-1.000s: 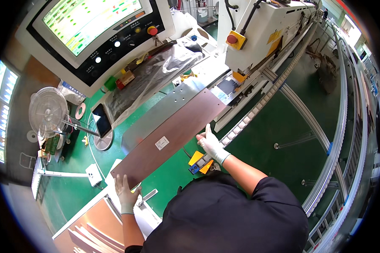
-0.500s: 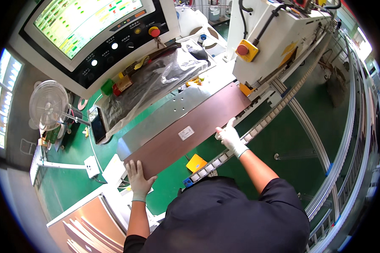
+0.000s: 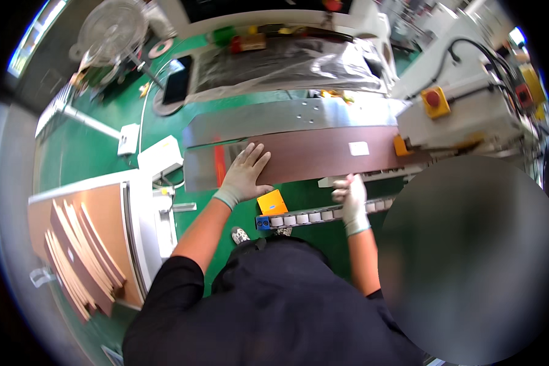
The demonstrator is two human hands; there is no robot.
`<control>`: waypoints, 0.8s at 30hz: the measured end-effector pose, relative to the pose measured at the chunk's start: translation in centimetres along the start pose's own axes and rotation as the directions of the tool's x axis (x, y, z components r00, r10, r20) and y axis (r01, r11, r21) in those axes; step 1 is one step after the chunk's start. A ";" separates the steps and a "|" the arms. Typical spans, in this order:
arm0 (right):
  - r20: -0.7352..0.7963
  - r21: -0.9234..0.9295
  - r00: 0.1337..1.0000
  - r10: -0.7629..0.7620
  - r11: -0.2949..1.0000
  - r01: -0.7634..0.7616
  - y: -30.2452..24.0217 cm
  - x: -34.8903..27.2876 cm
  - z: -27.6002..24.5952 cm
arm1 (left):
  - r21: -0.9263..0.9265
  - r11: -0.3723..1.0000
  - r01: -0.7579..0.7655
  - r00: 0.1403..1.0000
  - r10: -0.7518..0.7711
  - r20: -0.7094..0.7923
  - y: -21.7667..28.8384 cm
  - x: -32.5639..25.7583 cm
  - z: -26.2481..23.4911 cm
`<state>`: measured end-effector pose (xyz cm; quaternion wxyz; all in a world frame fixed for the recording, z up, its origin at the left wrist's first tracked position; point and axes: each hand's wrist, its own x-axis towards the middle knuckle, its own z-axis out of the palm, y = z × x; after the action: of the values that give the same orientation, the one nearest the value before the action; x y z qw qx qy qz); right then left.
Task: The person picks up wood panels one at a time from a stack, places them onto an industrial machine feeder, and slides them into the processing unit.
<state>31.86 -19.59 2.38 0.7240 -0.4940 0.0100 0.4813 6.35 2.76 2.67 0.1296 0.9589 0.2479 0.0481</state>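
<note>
A long brown board (image 3: 323,149) with a white label (image 3: 359,149) lies along a grey metal plate (image 3: 250,122). My left hand (image 3: 244,175), in a pale glove, rests open on the board's left end, fingers spread. My right hand (image 3: 353,200), also gloved, is at the board's near edge with its fingers curled in. I see nothing held in it; whether its fingertips touch the edge I cannot tell. A grey metal surface with a red strip (image 3: 219,166) shows left of the board.
A roller rail (image 3: 311,217) runs below the board, beside a yellow box (image 3: 271,202). To the right stands a white machine with a red stop button (image 3: 433,99). Brown strips (image 3: 73,262) lie on a panel at lower left. A blurred grey disc covers the lower right.
The brown board has slid right toward the machine, uncovering the red strip. My left hand has moved along with it; my right hand's fingers have curled in. The view has turned and shifted.
</note>
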 end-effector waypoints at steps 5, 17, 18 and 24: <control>0.030 -0.318 0.996 -0.088 0.944 0.093 6.2 -2.1 5.7 | 0.096 0.994 0.050 0.998 -0.045 -0.052 -2.8 -2.4 -0.5; -0.235 -0.266 0.954 -0.187 0.956 0.121 0.2 2.7 -1.4 | 0.112 0.990 0.088 0.987 -0.072 -0.144 -4.2 -3.9 2.1; -0.181 -0.207 0.950 -0.253 0.954 0.215 1.1 3.4 -4.3 | 0.096 0.990 0.104 0.981 -0.086 -0.171 -4.1 -3.9 2.4; 0.532 -0.798 0.739 -0.414 0.048 0.601 9.6 -1.0 -0.9 | -0.145 0.963 0.229 0.963 -0.245 -0.111 -3.6 -11.9 0.0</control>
<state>24.95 -20.45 -4.41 0.3987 -0.7503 -0.5096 0.1359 -5.72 0.02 1.33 0.1807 0.9066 0.3652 0.1098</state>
